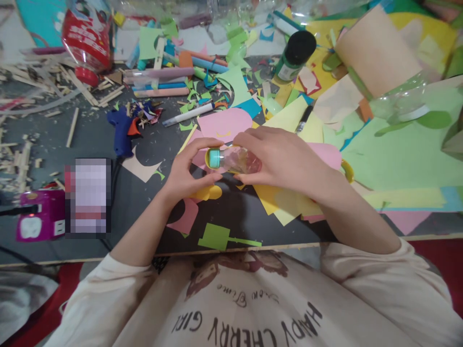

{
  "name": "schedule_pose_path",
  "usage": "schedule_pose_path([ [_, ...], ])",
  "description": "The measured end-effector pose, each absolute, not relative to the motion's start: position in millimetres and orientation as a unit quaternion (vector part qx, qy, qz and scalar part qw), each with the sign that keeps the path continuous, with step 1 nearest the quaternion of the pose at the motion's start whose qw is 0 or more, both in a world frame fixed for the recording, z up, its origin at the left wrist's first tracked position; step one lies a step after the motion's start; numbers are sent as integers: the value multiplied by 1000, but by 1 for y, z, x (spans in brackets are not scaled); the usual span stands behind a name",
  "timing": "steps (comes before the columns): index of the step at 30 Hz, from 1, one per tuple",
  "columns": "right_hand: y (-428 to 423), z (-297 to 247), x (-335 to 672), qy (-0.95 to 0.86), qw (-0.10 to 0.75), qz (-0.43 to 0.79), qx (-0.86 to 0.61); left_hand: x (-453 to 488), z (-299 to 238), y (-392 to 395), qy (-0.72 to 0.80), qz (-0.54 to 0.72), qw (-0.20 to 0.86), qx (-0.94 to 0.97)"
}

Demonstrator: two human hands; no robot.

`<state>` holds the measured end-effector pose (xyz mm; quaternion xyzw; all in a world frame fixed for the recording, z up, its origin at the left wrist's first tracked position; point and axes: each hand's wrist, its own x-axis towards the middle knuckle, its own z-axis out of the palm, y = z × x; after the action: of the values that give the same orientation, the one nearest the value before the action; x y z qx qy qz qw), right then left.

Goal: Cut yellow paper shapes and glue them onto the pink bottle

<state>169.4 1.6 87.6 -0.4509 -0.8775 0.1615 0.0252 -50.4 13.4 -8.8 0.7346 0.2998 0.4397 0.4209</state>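
A small clear plastic bottle with a teal cap lies sideways between my hands, its cap toward the left. My right hand is closed around the base end of the bottle. On the cap side, the thumb and forefinger of my left hand curve around the bottle's shoulder from below and above. A yellow curved edge, maybe paper, shows around the cap. Under the hands are pink paper cutouts and yellow paper pieces. A green paper cutout lies by the table's front edge.
A blue glue gun lies at left, above a phone-like blurred object and a purple power socket. Behind are markers, a red-labelled bottle, a black-capped jar and a cardboard roll. Wood sticks and paper scraps are scattered around.
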Motion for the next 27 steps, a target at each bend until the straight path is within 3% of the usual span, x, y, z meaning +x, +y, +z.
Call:
schedule_pose_path([
  [7,0,87,172,-879,52,148,-450,-44,-12,16,403,441,537,596],
  [19,1,86,171,-878,54,140,-455,-44,-11,17,362,412,649,528],
  [27,1,82,171,-882,36,102,-458,-40,-15,16,377,523,515,565],
])
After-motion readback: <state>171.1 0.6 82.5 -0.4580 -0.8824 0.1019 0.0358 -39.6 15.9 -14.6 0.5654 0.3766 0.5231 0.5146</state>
